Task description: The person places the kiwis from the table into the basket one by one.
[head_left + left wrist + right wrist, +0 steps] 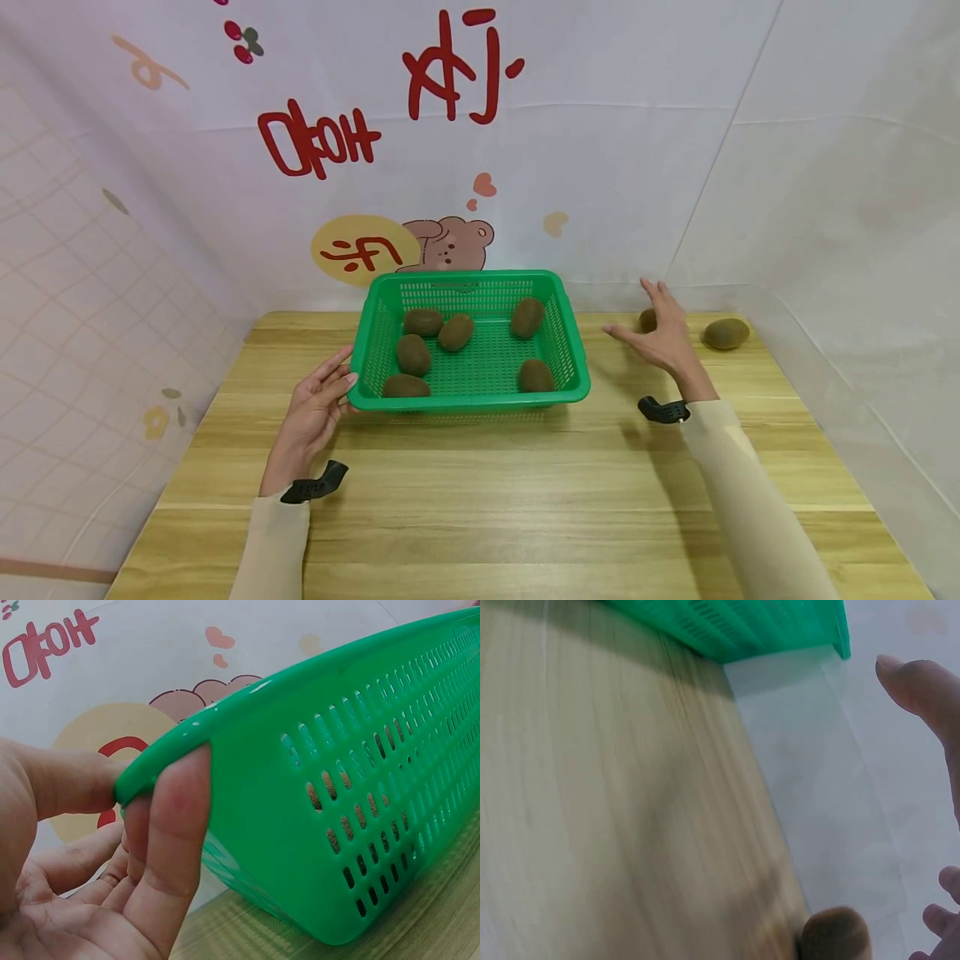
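A green plastic basket (467, 402) with slotted sides stands at the back of the table, several brown kiwis (414, 355) lying loose inside it. My left hand (309, 421) pinches the rim at its left front corner. In the left wrist view, thumb and fingers grip the basket's lip (169, 754) from both sides. Right of the basket, my right hand (663, 337) reaches out with thumb and fingers spread, holding nothing. One kiwi (647, 319) lies just beyond that hand and is partly hidden by it. Another kiwi (726, 333) rests farther right on the table.
The wooden table (480, 517) ends at a white printed cloth (622, 183) hanging behind it and along both sides. Each wrist wears a black camera mount (663, 410).
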Tool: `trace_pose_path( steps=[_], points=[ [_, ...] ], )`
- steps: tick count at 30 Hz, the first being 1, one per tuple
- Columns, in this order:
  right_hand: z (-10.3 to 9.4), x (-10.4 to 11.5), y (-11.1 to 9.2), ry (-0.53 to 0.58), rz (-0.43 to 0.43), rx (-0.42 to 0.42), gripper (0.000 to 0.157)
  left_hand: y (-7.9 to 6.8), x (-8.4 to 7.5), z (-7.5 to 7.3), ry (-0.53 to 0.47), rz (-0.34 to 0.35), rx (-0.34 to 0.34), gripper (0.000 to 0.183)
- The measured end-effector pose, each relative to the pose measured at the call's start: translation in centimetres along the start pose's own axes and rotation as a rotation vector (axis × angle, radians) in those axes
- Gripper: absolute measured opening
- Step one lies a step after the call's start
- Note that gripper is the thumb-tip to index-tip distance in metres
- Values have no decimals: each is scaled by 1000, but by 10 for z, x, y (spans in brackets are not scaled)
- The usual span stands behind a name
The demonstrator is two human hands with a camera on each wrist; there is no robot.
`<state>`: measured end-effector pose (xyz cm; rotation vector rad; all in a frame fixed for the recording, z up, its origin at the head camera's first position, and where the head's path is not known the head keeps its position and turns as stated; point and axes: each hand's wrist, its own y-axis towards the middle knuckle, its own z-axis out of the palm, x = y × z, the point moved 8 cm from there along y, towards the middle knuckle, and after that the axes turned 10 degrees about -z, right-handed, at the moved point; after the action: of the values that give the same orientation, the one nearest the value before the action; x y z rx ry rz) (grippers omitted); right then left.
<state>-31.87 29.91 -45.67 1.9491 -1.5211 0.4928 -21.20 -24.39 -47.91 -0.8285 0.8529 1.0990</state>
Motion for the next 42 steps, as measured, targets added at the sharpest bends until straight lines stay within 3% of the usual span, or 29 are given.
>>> trace_pose_path(
  steps=[25,33,42],
  points=[
    [-12,-67,-8,71,162,-60,114,-1,-1,0,12,20,12,65],
    [-10,-77,-9,70,201,-60,112,-1,-1,-1,13,5,-10,68],
    [-7,-81,-11,110,231,-117,102,-1,-1,0,29,9,1,66]
  ],
)
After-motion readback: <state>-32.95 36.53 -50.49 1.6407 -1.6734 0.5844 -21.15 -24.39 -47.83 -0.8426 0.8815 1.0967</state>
